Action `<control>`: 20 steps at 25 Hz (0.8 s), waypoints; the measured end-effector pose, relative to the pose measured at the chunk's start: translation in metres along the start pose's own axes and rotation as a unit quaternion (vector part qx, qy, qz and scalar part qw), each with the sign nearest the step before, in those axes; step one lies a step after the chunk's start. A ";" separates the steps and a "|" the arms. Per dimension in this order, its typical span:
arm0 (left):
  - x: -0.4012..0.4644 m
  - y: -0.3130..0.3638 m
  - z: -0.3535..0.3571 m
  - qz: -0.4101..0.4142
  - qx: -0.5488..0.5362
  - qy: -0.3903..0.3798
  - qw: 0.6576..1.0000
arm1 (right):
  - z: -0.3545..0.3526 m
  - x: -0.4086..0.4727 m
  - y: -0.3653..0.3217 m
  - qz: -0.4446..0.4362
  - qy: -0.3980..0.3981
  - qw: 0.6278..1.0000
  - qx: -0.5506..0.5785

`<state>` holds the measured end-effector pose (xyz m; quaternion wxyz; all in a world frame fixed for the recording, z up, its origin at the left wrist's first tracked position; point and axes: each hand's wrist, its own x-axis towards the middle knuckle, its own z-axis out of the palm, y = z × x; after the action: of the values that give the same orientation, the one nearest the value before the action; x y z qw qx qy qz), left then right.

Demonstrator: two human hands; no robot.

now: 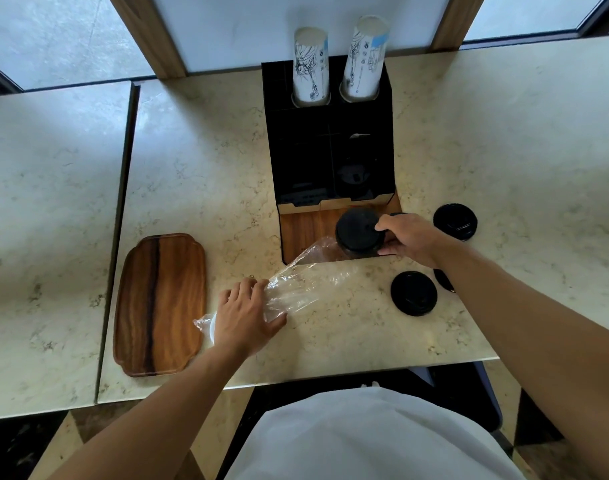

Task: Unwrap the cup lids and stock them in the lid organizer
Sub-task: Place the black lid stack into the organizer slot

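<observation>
My right hand (408, 239) grips the stack of black lids (358, 232) at the organizer's (330, 133) wooden base, while my left hand (244, 313) pinches the plastic sleeve (303, 282) on the counter (330, 334). If the sleeve snags, the stack could topple — lids scattering.

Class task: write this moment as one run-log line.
left hand: pins plastic sleeve | right hand: grips lid stack | loose lids: on counter
</observation>
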<state>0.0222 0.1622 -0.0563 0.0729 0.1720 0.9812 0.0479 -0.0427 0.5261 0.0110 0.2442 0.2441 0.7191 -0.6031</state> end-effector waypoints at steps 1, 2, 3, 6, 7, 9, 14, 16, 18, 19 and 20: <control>0.002 0.001 0.000 -0.011 -0.004 -0.001 1.000 | -0.001 0.001 0.000 -0.023 -0.007 1.000 0.003; 0.003 0.001 0.000 -0.025 -0.009 -0.003 1.000 | 0.000 0.002 -0.001 -0.025 -0.010 0.999 0.044; 0.004 0.002 0.000 -0.040 -0.015 -0.003 0.999 | 0.002 0.003 -0.003 -0.012 -0.006 0.994 0.109; 0.009 0.007 -0.001 -0.081 -0.030 0.001 0.996 | 0.010 0.011 -0.010 -0.008 0.008 0.977 0.214; 0.011 0.008 -0.002 -0.093 -0.031 0.001 0.995 | 0.012 0.013 -0.012 -0.011 0.014 0.971 0.237; 0.015 0.010 -0.003 -0.115 -0.031 0.000 0.993 | 0.016 0.017 -0.021 -0.006 0.035 0.962 0.272; 0.018 0.011 -0.005 -0.123 -0.024 0.005 0.992 | 0.020 0.035 -0.044 0.019 0.093 0.939 0.331; 0.020 0.008 -0.004 -0.111 -0.016 0.006 0.994 | 0.021 0.045 -0.051 0.029 0.118 0.934 0.337; 0.021 0.006 -0.003 -0.102 -0.009 0.001 0.995 | 0.020 0.054 -0.058 0.039 0.143 0.924 0.353; 0.022 0.005 -0.003 -0.100 -0.006 -0.003 0.995 | 0.020 0.058 -0.061 0.040 0.152 0.918 0.364; 0.024 0.005 -0.002 -0.099 -0.005 -0.004 0.995 | 0.019 0.062 -0.064 0.040 0.156 0.912 0.378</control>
<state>0.0013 0.1747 -0.0562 0.0824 0.0734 0.9929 0.0448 -0.1300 0.5012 0.0163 0.0421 0.4382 0.4559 -0.7735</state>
